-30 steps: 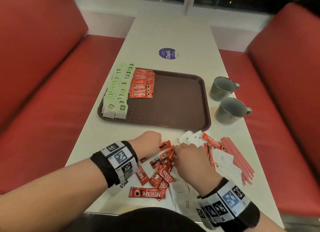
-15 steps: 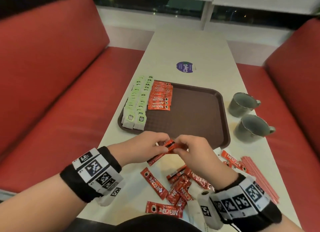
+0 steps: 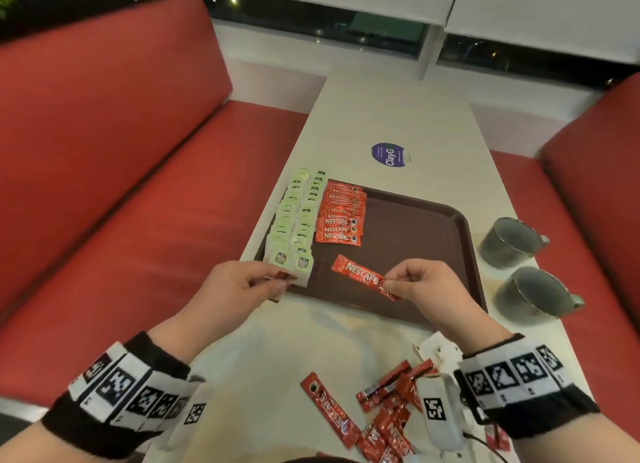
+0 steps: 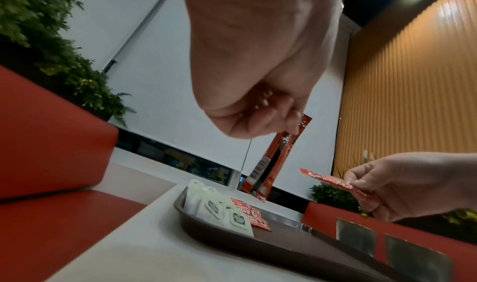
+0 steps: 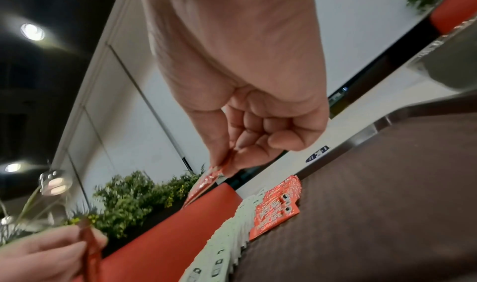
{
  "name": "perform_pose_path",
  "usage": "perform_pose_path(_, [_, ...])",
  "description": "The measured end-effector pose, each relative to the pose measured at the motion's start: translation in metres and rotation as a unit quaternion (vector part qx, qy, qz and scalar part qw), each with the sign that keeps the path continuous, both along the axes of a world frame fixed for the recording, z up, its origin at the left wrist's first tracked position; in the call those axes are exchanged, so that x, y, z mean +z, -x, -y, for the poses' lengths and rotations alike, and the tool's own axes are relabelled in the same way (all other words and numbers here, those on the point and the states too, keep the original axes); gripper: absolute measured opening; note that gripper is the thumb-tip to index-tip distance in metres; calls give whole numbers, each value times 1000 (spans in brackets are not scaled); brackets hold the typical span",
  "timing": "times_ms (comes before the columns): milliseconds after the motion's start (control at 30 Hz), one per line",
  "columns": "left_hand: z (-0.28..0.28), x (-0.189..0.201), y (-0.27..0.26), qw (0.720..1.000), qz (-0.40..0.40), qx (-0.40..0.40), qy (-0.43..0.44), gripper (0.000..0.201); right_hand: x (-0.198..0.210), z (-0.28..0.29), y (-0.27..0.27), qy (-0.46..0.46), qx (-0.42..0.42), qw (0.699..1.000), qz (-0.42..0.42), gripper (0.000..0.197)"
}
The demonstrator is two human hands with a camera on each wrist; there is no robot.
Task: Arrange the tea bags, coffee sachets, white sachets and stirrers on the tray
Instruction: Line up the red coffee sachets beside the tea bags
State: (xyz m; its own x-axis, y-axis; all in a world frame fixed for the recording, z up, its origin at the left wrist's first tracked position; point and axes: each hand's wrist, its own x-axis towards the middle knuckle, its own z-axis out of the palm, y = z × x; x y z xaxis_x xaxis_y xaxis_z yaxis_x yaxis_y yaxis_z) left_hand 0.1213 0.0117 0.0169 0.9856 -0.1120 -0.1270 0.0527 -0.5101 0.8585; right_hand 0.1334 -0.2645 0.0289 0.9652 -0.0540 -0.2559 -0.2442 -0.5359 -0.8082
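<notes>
A brown tray (image 3: 415,255) carries two rows of green tea bags (image 3: 294,220) along its left side and a row of red coffee sachets (image 3: 341,217) beside them. My right hand (image 3: 388,284) pinches one red coffee sachet (image 3: 358,272) by its end above the tray's near part. My left hand (image 3: 280,279) holds a few coffee sachets (image 4: 273,160) by their tops over the tray's near left corner; in the head view they are mostly hidden. More coffee sachets (image 3: 381,417) and white sachets (image 3: 436,352) lie loose on the table near me.
Two grey mugs (image 3: 509,243) (image 3: 536,296) stand right of the tray. A round purple sticker (image 3: 388,155) lies on the white table (image 3: 398,116) beyond it. Red benches (image 3: 138,185) run along both sides.
Both hands rose from the loose pile and moved forward to the tray. The sachets they held together are now split: one in the right hand, the others in the left.
</notes>
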Motion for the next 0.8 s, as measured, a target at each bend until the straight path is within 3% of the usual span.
perform_pose_path(200, [-17,-11,-3,983,-55,73,157,32,-8,-16,-70,95,39,994,-24,11])
perform_pose_path(300, [-23,-13,-5,966,-97,60,231,21,-25,-29,-104,136,71,987,-48,14])
perform_pose_path(400, [-25,-17,-6,978,-100,53,178,13,-43,-39,-128,172,80,980,-66,19])
perform_pose_path(633, [-31,-29,-7,990,-77,31,112,35,-60,-45,-153,263,93,959,-60,21])
perform_pose_path(800, [-26,-27,-14,993,-53,26,97,25,-62,-46,-160,294,90,951,-40,25])
